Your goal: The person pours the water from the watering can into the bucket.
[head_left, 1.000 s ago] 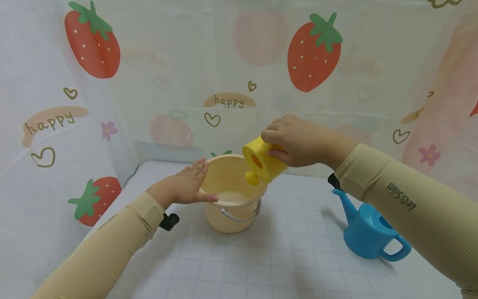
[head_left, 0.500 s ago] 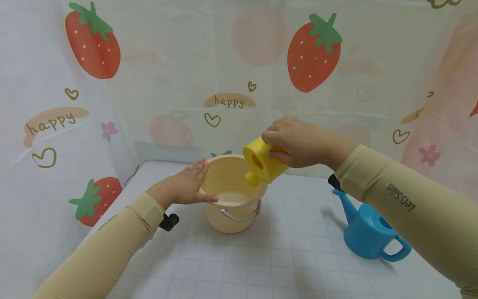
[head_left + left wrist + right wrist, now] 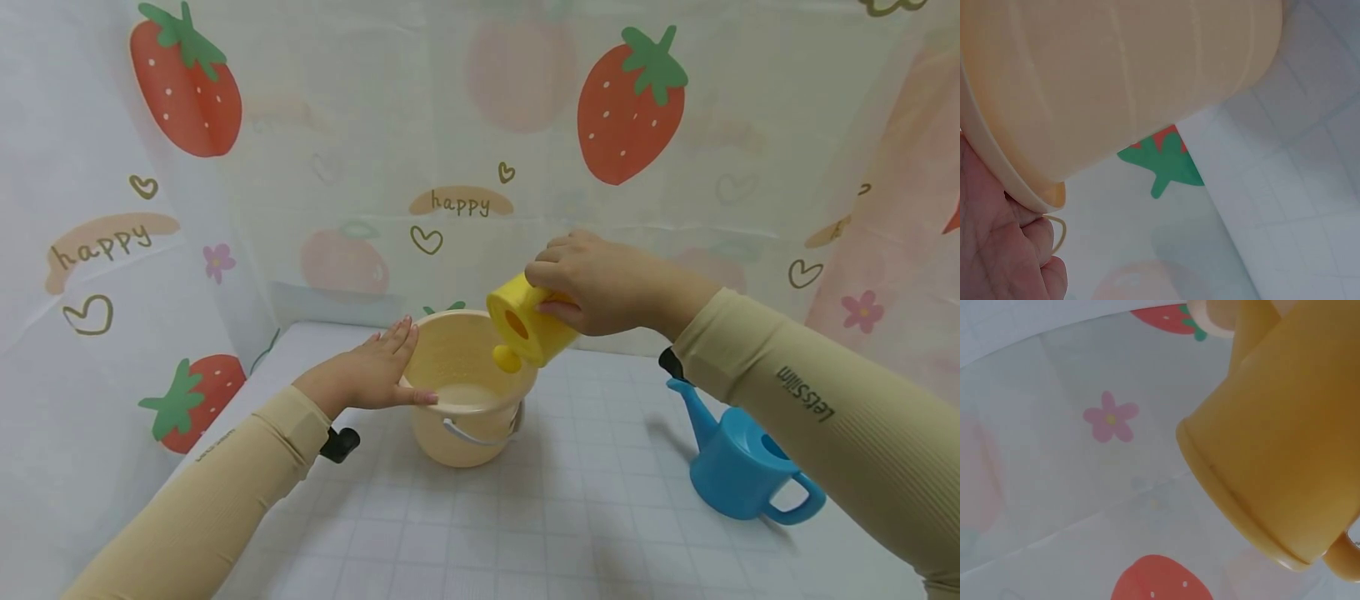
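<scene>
A cream bucket (image 3: 453, 442) stands upright on the table in the head view, its white handle hanging down at the near side. My left hand (image 3: 366, 372) rests on the bucket's left rim, fingers straight and thumb along the near edge. In the left wrist view, the hand (image 3: 997, 237) lies against the rim of the bucket (image 3: 1141, 75). A yellow watering can (image 3: 551, 337) is tipped over the bucket's right side, its rounded spout end over the opening. My right hand (image 3: 600, 279) grips this can from above. The right wrist view shows the can's body (image 3: 1279, 437) and spout close up.
On the right of the table, partly under the right forearm in the head view, stands a blue watering can (image 3: 738, 471) with its spout up to the left. A strawberry-print curtain (image 3: 360, 150) rises behind the white checked table (image 3: 450, 533).
</scene>
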Tool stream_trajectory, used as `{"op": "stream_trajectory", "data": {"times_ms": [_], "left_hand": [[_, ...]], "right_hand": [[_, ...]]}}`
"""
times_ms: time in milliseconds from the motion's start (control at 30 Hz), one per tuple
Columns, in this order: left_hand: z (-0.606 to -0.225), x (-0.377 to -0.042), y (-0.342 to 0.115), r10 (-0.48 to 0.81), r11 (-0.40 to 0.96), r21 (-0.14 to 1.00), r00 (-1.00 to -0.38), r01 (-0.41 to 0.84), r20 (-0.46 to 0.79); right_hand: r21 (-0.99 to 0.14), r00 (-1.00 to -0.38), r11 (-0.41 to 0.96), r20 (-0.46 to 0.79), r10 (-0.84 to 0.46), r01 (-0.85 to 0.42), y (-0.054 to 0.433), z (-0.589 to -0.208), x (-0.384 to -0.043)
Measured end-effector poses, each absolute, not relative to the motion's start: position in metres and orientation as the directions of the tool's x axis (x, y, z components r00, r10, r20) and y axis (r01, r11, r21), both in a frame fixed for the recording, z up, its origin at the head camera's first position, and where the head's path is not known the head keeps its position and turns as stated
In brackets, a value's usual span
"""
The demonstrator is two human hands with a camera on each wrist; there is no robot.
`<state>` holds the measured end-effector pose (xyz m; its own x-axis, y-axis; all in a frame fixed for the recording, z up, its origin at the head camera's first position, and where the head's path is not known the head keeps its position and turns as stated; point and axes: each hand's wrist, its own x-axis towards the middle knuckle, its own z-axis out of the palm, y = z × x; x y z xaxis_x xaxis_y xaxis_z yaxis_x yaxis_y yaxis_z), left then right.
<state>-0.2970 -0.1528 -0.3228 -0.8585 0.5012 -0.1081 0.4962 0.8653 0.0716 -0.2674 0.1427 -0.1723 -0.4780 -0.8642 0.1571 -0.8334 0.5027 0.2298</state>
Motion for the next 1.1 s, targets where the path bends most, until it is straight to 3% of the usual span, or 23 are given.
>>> {"op": "stream_trajectory", "data": {"times_ms": [267,667,1100], "left_hand": [[-0.325,-0.298,-0.154,0.501,0.866,0.068,-0.859,0.496,-0.106],[-0.324,-0.298,-0.153,0.506,0.862,0.06,-0.856,0.503,-0.104],[-0.323,-0.297,-0.153,0.501,0.865,0.052,-0.859,0.498,-0.107]], "right_hand": [[0.241,-0.463,0.491,0.166,-0.871,-0.837,0.144,-0.173,-0.268],[0.23,-0.493,0.527,0.192,-0.849,-0.818,0.147,-0.172,-0.265],[0.084,-0.536,0.579,0.292,-0.792,-0.811,0.164,-0.177,-0.266]]}}
